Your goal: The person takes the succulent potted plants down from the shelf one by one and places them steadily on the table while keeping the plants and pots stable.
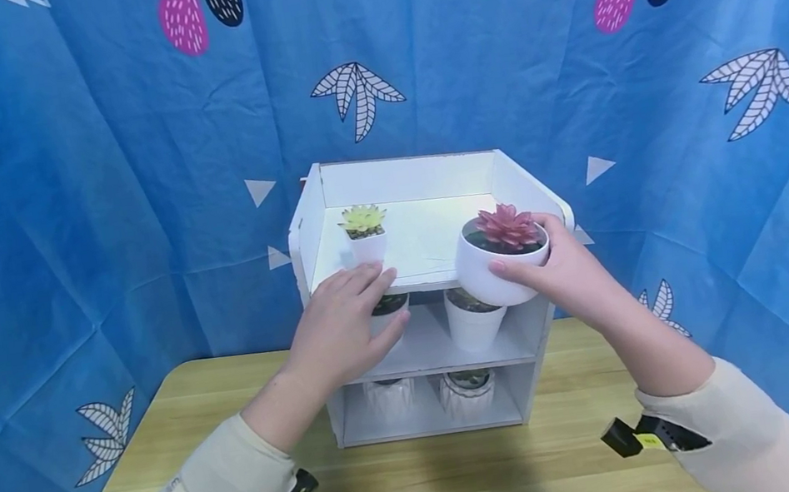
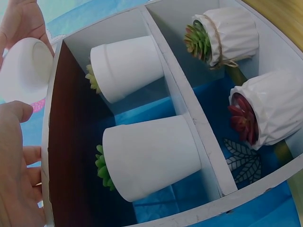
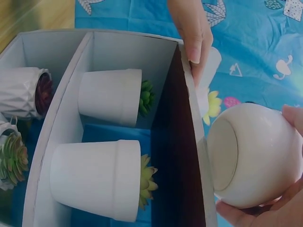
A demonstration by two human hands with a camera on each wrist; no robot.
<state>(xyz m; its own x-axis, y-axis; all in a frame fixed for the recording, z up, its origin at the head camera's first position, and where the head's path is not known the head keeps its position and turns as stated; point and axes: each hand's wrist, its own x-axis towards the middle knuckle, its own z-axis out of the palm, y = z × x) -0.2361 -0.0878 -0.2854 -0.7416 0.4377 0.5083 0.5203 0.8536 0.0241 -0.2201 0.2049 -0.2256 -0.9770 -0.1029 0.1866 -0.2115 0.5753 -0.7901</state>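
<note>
My right hand (image 1: 570, 267) grips a round white pot (image 1: 493, 274) with a dark red succulent (image 1: 508, 228), thumb in front and fingers round the far side. The pot overlaps the front edge of the top shelf in the head view; its pale base (image 3: 223, 156) shows in the right wrist view. My left hand (image 1: 345, 324) is at that shelf's front edge on the left, fingers extended beside a small white pot (image 1: 368, 249) with a yellow-green succulent (image 1: 363, 218). The fingers partly hide this pot.
A white shelf unit (image 1: 423, 373) stands on a wooden table (image 1: 239, 436). Its middle tier holds two smooth white pots (image 2: 151, 158) with succulents; the bottom tier holds two textured white pots (image 2: 272, 109). Patterned blue cloth (image 1: 204, 180) hangs behind and at the sides.
</note>
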